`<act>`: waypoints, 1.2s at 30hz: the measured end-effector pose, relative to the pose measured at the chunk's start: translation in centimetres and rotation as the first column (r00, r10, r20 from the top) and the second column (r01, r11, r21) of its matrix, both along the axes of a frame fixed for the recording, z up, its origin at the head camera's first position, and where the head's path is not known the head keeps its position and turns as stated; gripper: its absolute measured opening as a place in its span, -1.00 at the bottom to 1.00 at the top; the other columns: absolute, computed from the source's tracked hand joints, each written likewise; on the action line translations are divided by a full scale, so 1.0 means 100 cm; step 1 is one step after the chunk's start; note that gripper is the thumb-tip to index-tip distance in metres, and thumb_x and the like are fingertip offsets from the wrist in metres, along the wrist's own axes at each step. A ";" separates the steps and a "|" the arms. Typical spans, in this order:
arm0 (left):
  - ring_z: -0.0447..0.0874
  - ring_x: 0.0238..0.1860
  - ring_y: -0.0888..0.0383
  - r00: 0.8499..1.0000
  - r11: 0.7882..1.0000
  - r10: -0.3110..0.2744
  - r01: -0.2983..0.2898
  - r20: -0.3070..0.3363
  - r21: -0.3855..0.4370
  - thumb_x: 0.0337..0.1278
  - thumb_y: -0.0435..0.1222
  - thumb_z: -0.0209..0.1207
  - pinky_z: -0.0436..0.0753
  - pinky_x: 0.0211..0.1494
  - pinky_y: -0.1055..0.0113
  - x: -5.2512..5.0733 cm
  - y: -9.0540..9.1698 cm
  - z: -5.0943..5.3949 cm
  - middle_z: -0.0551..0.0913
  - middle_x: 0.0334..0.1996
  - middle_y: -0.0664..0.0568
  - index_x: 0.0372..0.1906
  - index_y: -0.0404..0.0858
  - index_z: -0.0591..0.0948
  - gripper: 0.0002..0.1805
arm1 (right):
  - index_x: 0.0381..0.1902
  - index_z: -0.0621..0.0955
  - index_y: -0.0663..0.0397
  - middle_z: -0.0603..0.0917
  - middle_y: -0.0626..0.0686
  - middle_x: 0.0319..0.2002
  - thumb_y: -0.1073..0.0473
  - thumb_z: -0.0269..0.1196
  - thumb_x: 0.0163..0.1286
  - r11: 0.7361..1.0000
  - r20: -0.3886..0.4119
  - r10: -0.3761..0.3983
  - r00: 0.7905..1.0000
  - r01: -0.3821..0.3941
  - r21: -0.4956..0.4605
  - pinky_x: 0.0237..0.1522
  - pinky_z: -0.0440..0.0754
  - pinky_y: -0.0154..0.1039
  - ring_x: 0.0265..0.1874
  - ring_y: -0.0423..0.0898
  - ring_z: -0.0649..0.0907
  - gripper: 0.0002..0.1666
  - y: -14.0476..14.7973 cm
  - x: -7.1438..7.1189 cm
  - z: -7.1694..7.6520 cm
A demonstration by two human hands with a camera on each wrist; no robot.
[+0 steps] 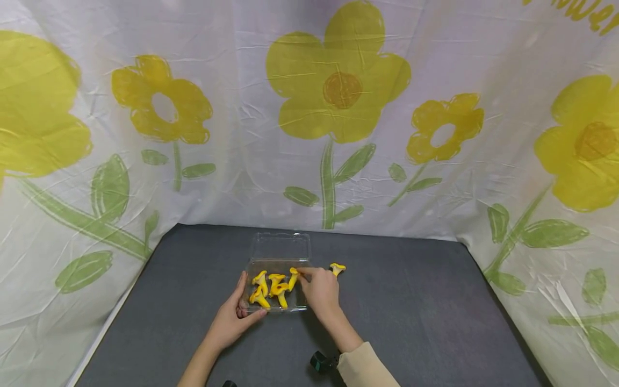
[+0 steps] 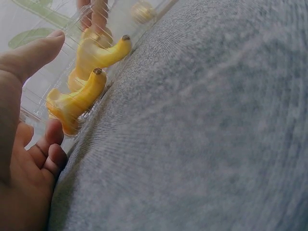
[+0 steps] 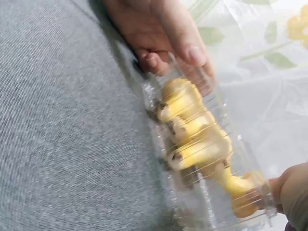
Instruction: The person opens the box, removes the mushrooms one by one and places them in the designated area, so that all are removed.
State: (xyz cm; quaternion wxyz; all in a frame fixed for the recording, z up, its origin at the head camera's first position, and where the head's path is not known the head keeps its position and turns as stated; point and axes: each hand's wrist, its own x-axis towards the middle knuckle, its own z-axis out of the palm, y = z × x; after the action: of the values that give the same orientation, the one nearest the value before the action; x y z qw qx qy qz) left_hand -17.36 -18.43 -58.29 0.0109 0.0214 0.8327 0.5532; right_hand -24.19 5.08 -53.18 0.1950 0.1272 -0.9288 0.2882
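A clear plastic clamshell box (image 1: 301,302) lies on the table, its lid (image 1: 280,245) folded back. Several yellow chanterelle mushrooms (image 1: 276,279) are inside, showing through the wall in the left wrist view as yellow mushrooms (image 2: 82,101). My left hand (image 1: 227,322) grips the box's left side, thumb along the near edge and fingers around the corner. At the right side, my right hand (image 1: 321,293) pinches a chanterelle (image 1: 292,280) inside the box. Its fingertips are partly hidden behind the wall in the right wrist view. Another chanterelle (image 1: 337,268) lies on the table just beyond the right hand.
The dark grey table (image 1: 425,312) runs back to a white cloth (image 1: 232,177) printed with yellow flowers, which also hangs at both sides. A black device (image 1: 321,362) sits at the right wrist near the beige sleeve (image 1: 366,366).
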 end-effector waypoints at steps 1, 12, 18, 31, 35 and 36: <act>0.27 -0.52 0.26 1.000 1.000 -0.001 0.001 0.001 -0.001 0.15 -0.10 0.57 0.39 -0.37 0.39 0.000 0.000 0.000 0.40 -0.44 0.04 0.77 -0.07 -0.12 0.32 | -0.17 0.91 -0.08 0.86 0.00 -0.40 0.21 0.58 0.26 1.000 -0.001 0.005 1.000 -0.005 -0.009 -0.72 0.04 -0.41 -0.81 -0.34 0.04 -0.83 0.000 0.000 0.002; 0.27 -0.53 0.26 1.000 1.000 -0.001 0.001 0.016 0.004 0.14 -0.09 0.57 0.39 -0.37 0.39 0.001 0.001 0.003 0.39 -0.46 0.04 0.77 -0.07 -0.13 0.33 | -0.20 0.92 -0.08 0.86 0.00 -0.40 0.22 0.61 0.21 0.998 -0.074 0.023 0.997 -0.027 -0.056 -0.72 0.10 -0.41 -0.80 -0.41 0.04 -0.82 0.004 -0.002 0.013; 0.27 -0.52 0.26 1.000 1.000 -0.002 0.002 0.018 0.005 0.15 -0.09 0.57 0.39 -0.36 0.39 0.000 0.001 0.003 0.40 -0.46 0.04 0.77 -0.06 -0.13 0.32 | -0.14 0.91 -0.03 0.87 0.02 -0.33 0.22 0.59 0.25 0.991 -0.024 0.066 0.997 -0.069 -0.116 -0.73 0.06 -0.47 -0.83 -0.43 0.00 -0.80 0.007 -0.002 0.016; 0.27 -0.52 0.25 1.000 1.000 0.002 -0.002 0.022 -0.002 0.16 -0.09 0.56 0.38 -0.37 0.38 0.000 0.001 0.002 0.40 -0.44 0.04 0.77 -0.06 -0.12 0.31 | -0.12 0.90 0.01 0.87 0.04 -0.30 0.20 0.58 0.26 0.989 -0.064 0.050 0.997 -0.059 -0.138 -0.67 0.13 -0.40 -0.81 -0.38 0.09 -0.79 0.037 -0.009 0.023; 0.26 -0.52 0.25 1.000 1.000 0.002 -0.002 0.021 0.000 0.16 -0.08 0.56 0.38 -0.37 0.38 0.000 0.001 0.001 0.39 -0.44 0.04 0.77 -0.06 -0.13 0.31 | -0.12 0.90 -0.01 0.87 0.03 -0.31 0.18 0.57 0.28 0.987 -0.059 0.013 0.998 -0.022 -0.160 -0.68 0.20 -0.39 -0.80 -0.43 0.17 -0.81 0.053 -0.012 0.023; 0.26 -0.52 0.25 1.000 1.000 0.001 -0.001 0.022 -0.001 0.16 -0.08 0.56 0.38 -0.37 0.38 0.000 0.001 0.001 0.38 -0.44 0.04 0.77 -0.06 -0.13 0.31 | -0.12 0.90 0.00 0.87 0.04 -0.32 0.18 0.57 0.29 0.986 -0.060 0.006 0.998 -0.016 -0.165 -0.69 0.20 -0.39 -0.81 -0.42 0.17 -0.81 0.057 -0.013 0.023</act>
State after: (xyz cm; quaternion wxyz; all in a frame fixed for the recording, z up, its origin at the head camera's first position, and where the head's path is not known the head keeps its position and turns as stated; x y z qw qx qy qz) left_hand -17.37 -18.33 -58.18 0.0195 0.0149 0.8330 0.5528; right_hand -25.45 10.82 -50.92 0.2306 0.1241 -0.8948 0.3615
